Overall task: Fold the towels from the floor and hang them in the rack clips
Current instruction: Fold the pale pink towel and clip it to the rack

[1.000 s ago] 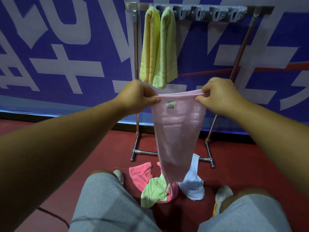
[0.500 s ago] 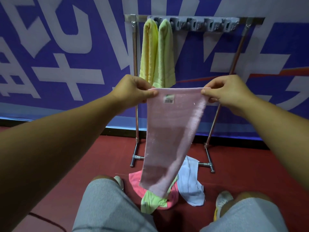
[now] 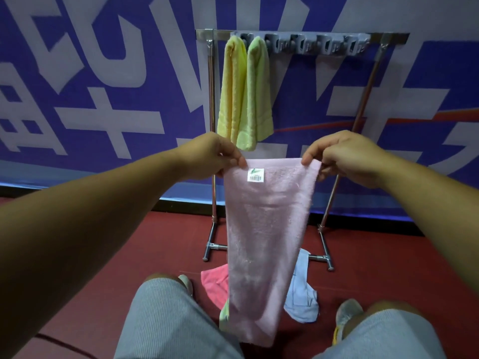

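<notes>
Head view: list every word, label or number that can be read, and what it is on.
Label on the pale pink towel: a green logo and a barcode, print too small to read.
Blue banner behind the rack: large white characters, cropped, no whole word readable.
Nothing else carries text.

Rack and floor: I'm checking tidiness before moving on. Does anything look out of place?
Yes. Three towels lie crumpled on the red floor below the rack: a pink towel, a blue towel and a green one mostly hidden behind the held pale pink towel. Four clips hang empty.
</notes>
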Tool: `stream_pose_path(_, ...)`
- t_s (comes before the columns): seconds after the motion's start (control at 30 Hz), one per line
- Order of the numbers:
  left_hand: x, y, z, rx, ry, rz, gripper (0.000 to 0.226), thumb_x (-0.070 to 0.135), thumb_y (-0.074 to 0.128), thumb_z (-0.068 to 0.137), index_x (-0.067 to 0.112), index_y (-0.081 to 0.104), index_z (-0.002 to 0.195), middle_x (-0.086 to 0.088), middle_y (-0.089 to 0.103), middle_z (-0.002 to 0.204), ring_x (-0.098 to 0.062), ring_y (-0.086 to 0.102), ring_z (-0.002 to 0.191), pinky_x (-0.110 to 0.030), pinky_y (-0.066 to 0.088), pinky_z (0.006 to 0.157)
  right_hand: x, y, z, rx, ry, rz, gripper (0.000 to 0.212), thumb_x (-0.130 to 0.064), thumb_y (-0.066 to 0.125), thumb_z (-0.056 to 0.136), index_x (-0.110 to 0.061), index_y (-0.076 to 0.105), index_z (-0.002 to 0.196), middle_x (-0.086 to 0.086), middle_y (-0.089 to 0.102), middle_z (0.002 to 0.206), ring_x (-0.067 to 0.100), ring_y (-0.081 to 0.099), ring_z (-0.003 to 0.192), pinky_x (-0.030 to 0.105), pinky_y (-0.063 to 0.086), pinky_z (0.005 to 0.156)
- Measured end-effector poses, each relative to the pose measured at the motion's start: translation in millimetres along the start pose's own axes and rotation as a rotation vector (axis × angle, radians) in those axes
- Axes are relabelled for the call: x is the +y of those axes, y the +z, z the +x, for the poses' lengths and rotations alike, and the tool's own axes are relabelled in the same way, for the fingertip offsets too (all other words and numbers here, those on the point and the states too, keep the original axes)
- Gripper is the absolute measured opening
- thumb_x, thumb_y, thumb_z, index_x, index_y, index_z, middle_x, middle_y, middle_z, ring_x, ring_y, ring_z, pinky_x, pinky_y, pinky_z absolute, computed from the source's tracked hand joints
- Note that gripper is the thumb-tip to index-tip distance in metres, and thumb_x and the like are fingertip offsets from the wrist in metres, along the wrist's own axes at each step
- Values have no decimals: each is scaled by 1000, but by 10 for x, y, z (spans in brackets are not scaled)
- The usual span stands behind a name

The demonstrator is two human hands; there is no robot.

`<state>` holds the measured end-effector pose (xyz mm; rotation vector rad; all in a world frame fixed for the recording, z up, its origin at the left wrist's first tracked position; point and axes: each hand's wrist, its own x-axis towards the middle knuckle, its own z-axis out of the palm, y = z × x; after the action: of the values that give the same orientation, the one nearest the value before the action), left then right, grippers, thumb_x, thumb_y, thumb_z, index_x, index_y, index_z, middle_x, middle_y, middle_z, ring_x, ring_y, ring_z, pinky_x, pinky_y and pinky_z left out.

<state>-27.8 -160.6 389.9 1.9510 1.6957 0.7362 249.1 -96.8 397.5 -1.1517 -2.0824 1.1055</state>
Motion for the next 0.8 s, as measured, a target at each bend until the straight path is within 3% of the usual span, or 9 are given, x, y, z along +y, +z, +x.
stream_pose_path(0.13,21,52,5,55,-5,135,24,10,57,96,22,75,106,-2,73,92,-17,72,78,-28,60,77,-110,69,-87,-76,-110,-158,25,12,60,84,-7,74,94,20,74,86,20,67,70,32,59,77)
stream_pose_path(0.27,78,96,22,105,16,126,23,10,58,95,21,74,109,6,70,79,-5,67,67,-9,49,56,-206,224,-36,27,-293,-359,10,-15,76,82,-24,74,84,-4,68,99,-8,58,76,21,47,82)
stream_pose_path(0.33,132,120,35,112,38,115,22,11,60,94,20,74,108,6,68,73,-4,65,62,-10,51,55,-284,302,-9,63,-364,-412,9,-22,76,83,-30,72,82,-15,64,104,-15,56,87,17,41,87)
stream_pose_path(0.43,233,145,40,88,84,10,17,16,66,92,20,76,106,0,73,78,-11,71,72,-23,60,72,-373,422,15,128,-385,-366,12,-23,75,83,-34,71,80,-14,68,82,-8,61,80,21,48,81)
stream_pose_path(0.53,320,133,24,30,100,-195,17,24,65,93,12,76,99,-15,74,93,-28,72,92,-42,59,85,-407,513,32,212,-387,-304,11,-26,78,80,-32,70,82,-9,70,81,4,64,84,27,53,82)
stream_pose_path(0.6,342,122,-18,-16,104,-352,29,28,61,94,2,74,100,-24,72,99,-36,69,100,-48,56,92,-422,533,26,285,-375,-254,23,-24,81,77,-25,59,85,-8,68,78,2,62,75,16,52,71)
stream_pose_path(0.67,357,133,-55,-10,125,-352,37,38,66,90,3,74,100,-22,73,96,-34,70,97,-47,57,91,-438,541,9,331,-368,-246,32,-23,82,76,-20,52,85,-7,67,76,1,59,71,11,47,63)
stream_pose_path(0.73,382,162,-80,55,156,-218,41,46,71,81,10,76,101,-13,75,90,-25,72,88,-41,60,83,-443,549,-10,326,-365,-269,33,-24,82,76,-18,51,86,-6,68,78,6,61,76,14,48,65)
stream_pose_path(0.8,378,174,-80,92,177,-181,37,40,73,79,11,76,103,-9,76,88,-21,73,84,-37,61,79,-434,563,-28,303,-361,-270,34,-25,82,77,-17,51,88,-6,68,79,7,63,80,18,50,69)
